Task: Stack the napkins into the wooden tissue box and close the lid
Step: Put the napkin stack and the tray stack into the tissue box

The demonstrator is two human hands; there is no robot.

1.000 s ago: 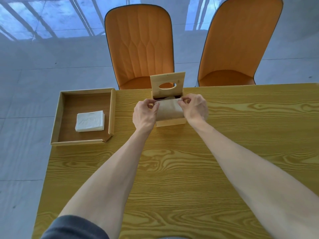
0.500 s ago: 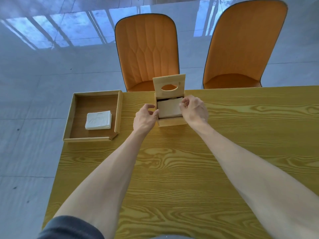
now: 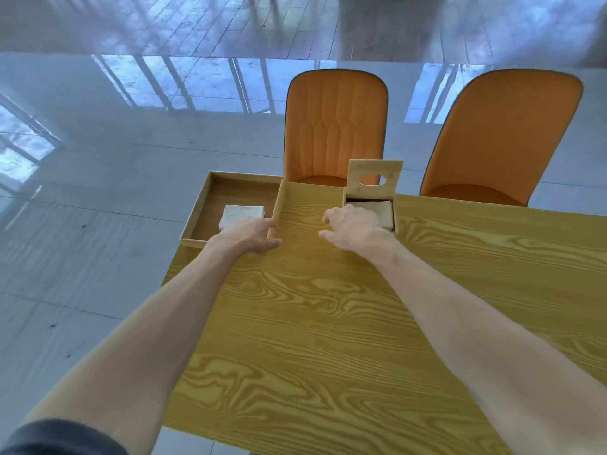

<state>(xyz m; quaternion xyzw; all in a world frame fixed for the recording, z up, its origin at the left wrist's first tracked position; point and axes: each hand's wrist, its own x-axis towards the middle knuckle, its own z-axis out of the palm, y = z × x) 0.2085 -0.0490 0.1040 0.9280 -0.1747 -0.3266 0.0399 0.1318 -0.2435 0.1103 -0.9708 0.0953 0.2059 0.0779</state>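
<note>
The wooden tissue box stands at the table's far edge. Its lid, with an oval hole, is raised upright at the back. A beige napkin lies inside it. A white napkin stack rests in the wooden tray to the left. My left hand hovers over the tray's near right corner, just short of the white stack, empty with fingers loosely apart. My right hand is above the table, left of the box's front, empty with fingers spread.
Two orange chairs stand behind the far edge of the yellow wood-grain table. The tray overhangs the table's left edge. Glossy grey floor lies to the left.
Both hands have left the box, with the beige napkin lying inside. My left hand moved left to the tray and my right hand drew left. The camera turned left.
</note>
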